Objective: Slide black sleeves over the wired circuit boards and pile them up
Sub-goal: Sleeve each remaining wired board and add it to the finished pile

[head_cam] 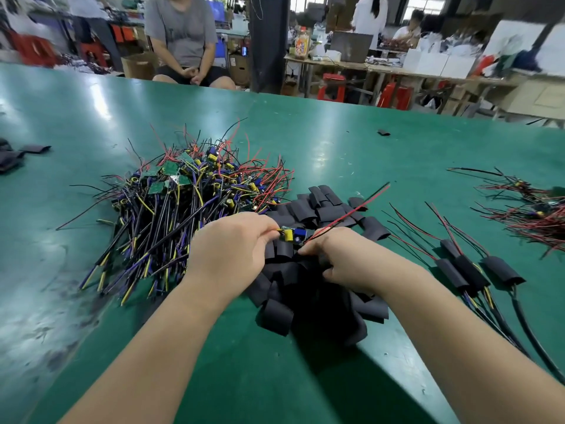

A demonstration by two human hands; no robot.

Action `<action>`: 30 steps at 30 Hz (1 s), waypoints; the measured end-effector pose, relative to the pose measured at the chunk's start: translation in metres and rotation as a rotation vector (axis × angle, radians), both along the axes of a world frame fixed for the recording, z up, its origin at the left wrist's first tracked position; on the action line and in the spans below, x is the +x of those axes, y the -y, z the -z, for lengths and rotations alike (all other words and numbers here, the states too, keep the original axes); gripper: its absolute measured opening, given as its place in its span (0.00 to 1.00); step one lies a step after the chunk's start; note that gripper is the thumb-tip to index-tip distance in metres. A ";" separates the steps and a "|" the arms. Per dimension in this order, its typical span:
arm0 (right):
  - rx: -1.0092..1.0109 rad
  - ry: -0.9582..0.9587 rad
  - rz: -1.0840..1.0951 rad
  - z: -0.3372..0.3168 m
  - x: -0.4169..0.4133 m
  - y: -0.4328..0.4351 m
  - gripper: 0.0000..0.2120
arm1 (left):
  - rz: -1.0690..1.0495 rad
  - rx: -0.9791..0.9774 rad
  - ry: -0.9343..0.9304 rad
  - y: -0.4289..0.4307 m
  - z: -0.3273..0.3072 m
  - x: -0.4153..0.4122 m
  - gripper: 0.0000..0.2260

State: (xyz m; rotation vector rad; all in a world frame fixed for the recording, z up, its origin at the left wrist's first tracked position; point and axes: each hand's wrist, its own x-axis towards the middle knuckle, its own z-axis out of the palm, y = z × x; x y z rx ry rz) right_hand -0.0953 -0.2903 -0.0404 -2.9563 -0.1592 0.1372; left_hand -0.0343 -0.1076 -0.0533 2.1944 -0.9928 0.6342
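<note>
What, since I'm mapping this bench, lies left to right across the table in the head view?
Loose black sleeves at the edge → pile of bare wired boards → left hand → held board → right hand → sleeved boards → red-and-black wire tangle.

No writing can be read; the label on the jar [302, 43] at twelve o'clock and the print on the grey shirt [183, 32] at eleven are blurred.

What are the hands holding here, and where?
Left hand pinches the board at its left end; right hand pinches its right end, by the red and black wires.
</note>
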 end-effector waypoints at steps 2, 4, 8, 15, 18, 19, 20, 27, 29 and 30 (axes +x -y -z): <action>-0.008 -0.011 -0.006 -0.002 0.004 -0.002 0.25 | -0.013 -0.009 0.012 -0.002 0.000 0.001 0.05; -0.013 -0.063 0.009 -0.002 0.007 -0.004 0.24 | -0.016 -0.019 0.014 -0.004 0.000 0.002 0.05; 0.055 -0.091 0.065 -0.003 0.010 -0.003 0.21 | -0.004 -0.035 0.000 -0.006 0.000 0.002 0.05; 0.926 0.393 0.500 0.001 -0.035 0.033 0.15 | 0.095 -0.098 -0.017 -0.011 -0.003 0.005 0.06; 1.795 0.505 0.691 0.001 -0.053 0.044 0.12 | 0.136 -0.098 -0.007 -0.010 -0.004 0.004 0.06; 1.982 0.517 0.737 -0.001 -0.057 0.045 0.12 | 0.149 -0.098 -0.008 -0.009 -0.004 0.003 0.06; 2.104 0.531 0.762 -0.002 -0.060 0.045 0.12 | 0.160 -0.096 -0.009 -0.009 -0.004 0.003 0.06; 2.355 0.518 0.680 -0.012 -0.064 0.025 0.19 | 0.169 -0.067 0.002 -0.009 -0.003 0.002 0.06; 2.354 0.510 0.647 -0.014 -0.066 0.023 0.23 | 0.161 -0.059 0.010 -0.010 -0.004 0.001 0.06; 2.340 0.511 0.635 -0.015 -0.067 0.022 0.24 | 0.153 -0.048 0.019 -0.010 -0.004 0.001 0.06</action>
